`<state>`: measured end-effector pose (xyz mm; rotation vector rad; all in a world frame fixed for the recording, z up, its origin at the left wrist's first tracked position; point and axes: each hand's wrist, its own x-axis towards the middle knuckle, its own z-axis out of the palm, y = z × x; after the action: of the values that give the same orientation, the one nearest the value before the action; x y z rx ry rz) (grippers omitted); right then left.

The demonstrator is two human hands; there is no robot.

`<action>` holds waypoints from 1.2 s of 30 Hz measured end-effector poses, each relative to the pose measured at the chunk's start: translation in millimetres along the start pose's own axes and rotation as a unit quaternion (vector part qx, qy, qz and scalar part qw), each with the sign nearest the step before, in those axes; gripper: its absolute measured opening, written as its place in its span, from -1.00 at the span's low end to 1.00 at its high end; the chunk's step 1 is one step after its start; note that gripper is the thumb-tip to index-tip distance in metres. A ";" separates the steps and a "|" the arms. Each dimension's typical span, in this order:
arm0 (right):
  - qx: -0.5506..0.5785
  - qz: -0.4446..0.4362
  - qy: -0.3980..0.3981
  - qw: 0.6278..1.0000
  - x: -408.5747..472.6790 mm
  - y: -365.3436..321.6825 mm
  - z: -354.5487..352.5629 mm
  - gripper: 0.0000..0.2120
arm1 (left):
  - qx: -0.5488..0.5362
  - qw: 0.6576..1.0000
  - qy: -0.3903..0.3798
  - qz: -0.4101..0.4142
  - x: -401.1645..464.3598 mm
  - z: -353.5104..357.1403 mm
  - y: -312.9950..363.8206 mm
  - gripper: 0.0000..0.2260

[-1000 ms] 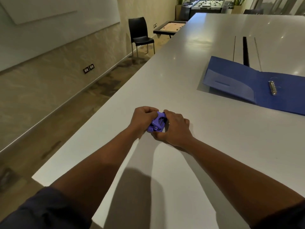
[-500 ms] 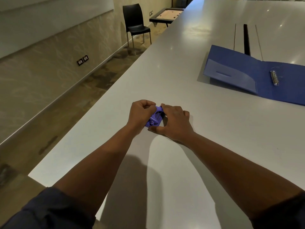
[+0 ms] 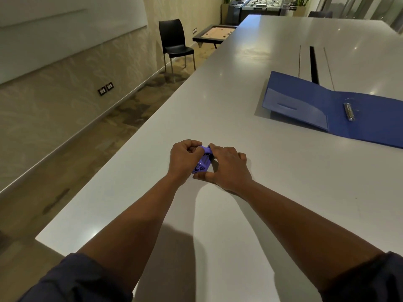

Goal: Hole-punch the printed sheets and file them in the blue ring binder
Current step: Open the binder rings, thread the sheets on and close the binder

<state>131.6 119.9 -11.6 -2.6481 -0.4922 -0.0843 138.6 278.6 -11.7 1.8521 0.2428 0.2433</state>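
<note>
A small purple hole punch (image 3: 203,161) is held between both my hands just above the white table (image 3: 250,68), near its left edge. My left hand (image 3: 184,159) grips its left side with curled fingers. My right hand (image 3: 226,166) holds its right side, thumb under the near end and fingers over the top. Much of the punch is hidden by my fingers. The blue ring binder (image 3: 309,99) lies open and flat at the right, its metal rings (image 3: 349,111) showing, well apart from my hands. No printed sheets are in view.
A dark cable slot (image 3: 313,64) runs along the table behind the binder. Off the table's left edge is open floor, with a black chair (image 3: 174,43) and a low game board (image 3: 214,33) near the wall. A table-football set (image 3: 260,6) stands at the far end.
My hands have stayed around the punch. My right fingers have shifted over its top and the punch has turned a little in my grip. The view has tilted back up.
</note>
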 end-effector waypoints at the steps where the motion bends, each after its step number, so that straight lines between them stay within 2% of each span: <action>1: -0.002 0.002 -0.002 1.000 0.2 0.5 0.4 0.04 | 0.002 1.000 0.002 0.003 -0.3 0.6 -0.1 -0.86; 14: -0.012 -0.005 -0.009 1.000 -3.9 0.0 0.9 -0.08 | 0.024 0.999 0.026 0.012 -6.6 3.5 -0.3 -0.79; 22: -0.013 0.000 -0.021 1.000 -3.3 -0.8 1.5 -0.07 | 0.035 0.999 0.032 0.020 -5.4 3.6 -2.3 -0.80; 29: -0.003 0.008 -0.002 1.000 -9.9 -3.5 2.0 0.01 | 0.094 0.989 0.061 0.091 -18.7 7.9 2.1 -0.75; 33: 0.049 0.024 0.018 0.998 -25.5 -2.9 -8.6 0.02 | 0.179 0.964 0.124 0.151 -26.8 6.4 4.5 -0.66; 36: 0.092 0.031 0.025 0.995 -44.7 4.2 -21.6 -0.08 | 0.285 0.928 0.125 0.204 -40.3 10.5 8.5 -0.59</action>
<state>91.7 92.4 -0.1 -2.4727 -0.3814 -0.0818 103.4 255.0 -8.3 2.4429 0.1005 0.7674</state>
